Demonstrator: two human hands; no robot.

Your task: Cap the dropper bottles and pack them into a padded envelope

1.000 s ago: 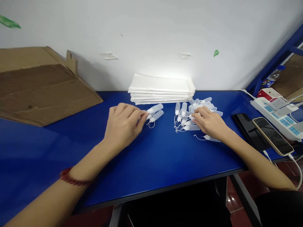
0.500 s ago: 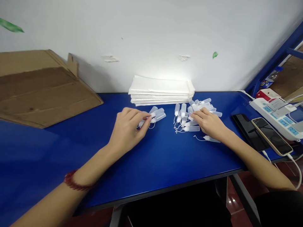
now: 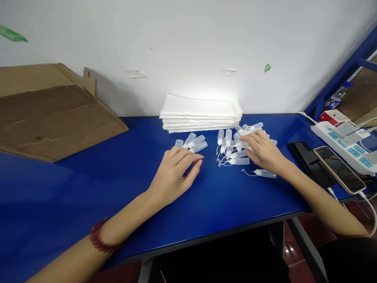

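Observation:
My left hand [image 3: 176, 175] hovers over the blue table just in front of a small group of clear plastic dropper bottles [image 3: 200, 147]. Its thumb and forefinger are curved toward each other with a narrow gap, and nothing shows between them. Over a larger heap of the same needle-tip bottles [image 3: 238, 161] is my right hand [image 3: 262, 149], its thumb and forefinger apart around one of them. It covers part of the heap, so its contact with the bottles is unclear. One single bottle [image 3: 268, 173] with a thin cap strap lies nearer, below the right wrist.
Behind the bottles, a stack of white packets [image 3: 200, 114] rests by the wall. A folded cardboard box [image 3: 53, 118] leans at the left. Two phones [image 3: 338, 169] and a white power strip [image 3: 344, 145] with cables sit at the right edge of the blue table [image 3: 188, 212].
My left hand has moved right and toward me, away from the small group, where more bottles now show. My right hand stays at the heap, its thumb and forefinger now farther apart.

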